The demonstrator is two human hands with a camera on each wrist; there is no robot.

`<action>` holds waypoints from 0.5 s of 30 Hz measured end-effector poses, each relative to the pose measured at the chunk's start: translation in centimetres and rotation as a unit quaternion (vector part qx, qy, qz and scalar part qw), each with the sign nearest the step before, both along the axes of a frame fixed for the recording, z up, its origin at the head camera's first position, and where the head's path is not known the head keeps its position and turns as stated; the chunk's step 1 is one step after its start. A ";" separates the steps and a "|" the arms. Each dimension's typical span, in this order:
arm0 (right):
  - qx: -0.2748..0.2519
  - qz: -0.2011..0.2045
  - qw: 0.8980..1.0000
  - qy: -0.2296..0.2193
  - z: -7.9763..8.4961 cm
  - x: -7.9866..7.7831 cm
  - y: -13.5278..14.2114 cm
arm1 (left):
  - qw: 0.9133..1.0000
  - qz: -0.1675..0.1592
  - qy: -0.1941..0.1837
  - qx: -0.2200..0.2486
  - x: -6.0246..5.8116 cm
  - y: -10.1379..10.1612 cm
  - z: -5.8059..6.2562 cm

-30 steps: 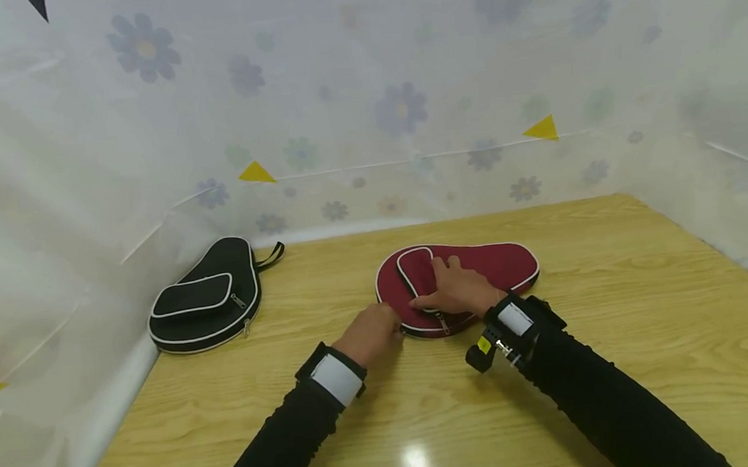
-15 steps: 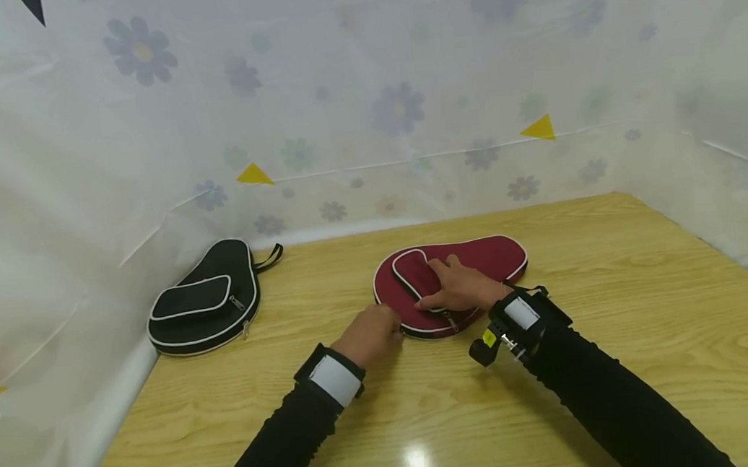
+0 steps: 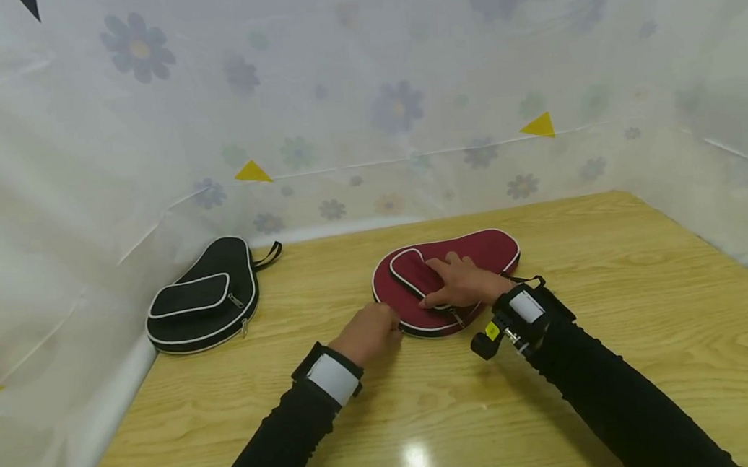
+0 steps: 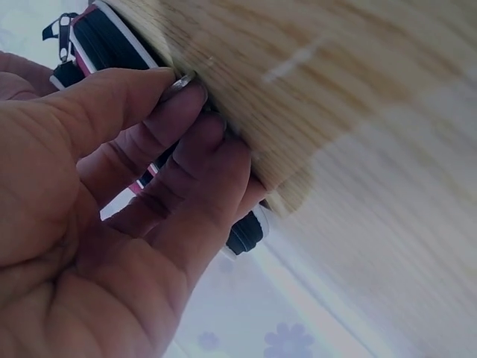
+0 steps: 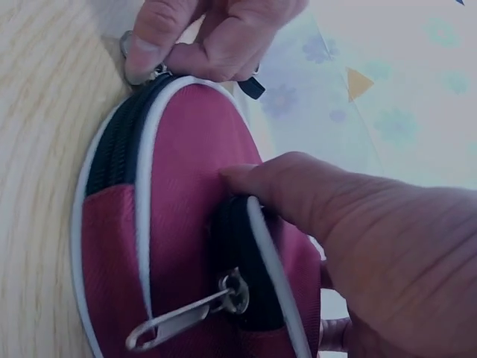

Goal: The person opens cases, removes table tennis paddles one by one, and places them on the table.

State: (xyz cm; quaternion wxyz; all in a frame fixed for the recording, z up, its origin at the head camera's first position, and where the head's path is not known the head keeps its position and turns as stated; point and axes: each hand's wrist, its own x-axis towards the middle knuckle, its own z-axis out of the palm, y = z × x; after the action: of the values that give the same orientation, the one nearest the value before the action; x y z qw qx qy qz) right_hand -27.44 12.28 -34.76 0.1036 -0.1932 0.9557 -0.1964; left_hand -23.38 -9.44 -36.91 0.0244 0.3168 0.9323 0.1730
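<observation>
A red table tennis paddle case (image 3: 489, 248) with white piping lies flat, its narrow end pointing to the back right. At its round end, my left hand (image 3: 368, 333) pinches a metal zipper pull (image 4: 179, 84) between thumb and curled fingers. The black zipper track (image 5: 119, 153) along the case's side appears closed in the right wrist view. My right hand (image 3: 461, 284) grips the case across its raised pocket (image 3: 407, 269), thumb on the near side and fingers on the far side. From the pocket's zipper hangs a second metal pull (image 5: 179, 321).
On the left of the wooden table (image 3: 626, 303), against the sheet wall, lies a black paddle case (image 3: 220, 266) with a wrist loop (image 3: 270, 254). White flower-patterned sheeting (image 3: 349, 69) surrounds the table at the back and sides.
The red case has turned a little, its narrow end swinging back and to the left. My right hand has shifted slightly right with its grip kept; my left hand stays nearly in place.
</observation>
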 end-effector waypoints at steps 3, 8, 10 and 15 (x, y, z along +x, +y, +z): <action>-0.001 0.005 1.000 -0.011 0.2 -0.1 0.2 | 1.000 0.001 -0.004 0.004 0.0 0.0 0.0; -0.009 0.009 0.999 -0.040 0.6 0.0 0.7 | 1.000 -0.002 -0.004 0.007 0.0 -0.1 0.0; -0.011 0.010 0.999 -0.049 0.7 -0.1 0.9 | 1.000 -0.004 -0.003 0.012 0.1 -0.2 0.2; -0.003 0.012 0.997 -0.071 1.0 -0.2 1.1 | 1.000 -0.005 -0.012 0.017 0.1 -0.2 0.3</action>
State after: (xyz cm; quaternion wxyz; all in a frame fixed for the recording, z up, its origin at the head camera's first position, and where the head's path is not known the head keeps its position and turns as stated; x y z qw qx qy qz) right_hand -27.68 13.35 -33.75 0.1728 -0.1908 0.9429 -0.2114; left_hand -23.26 -9.66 -36.65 0.0307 0.3199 0.9272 0.1926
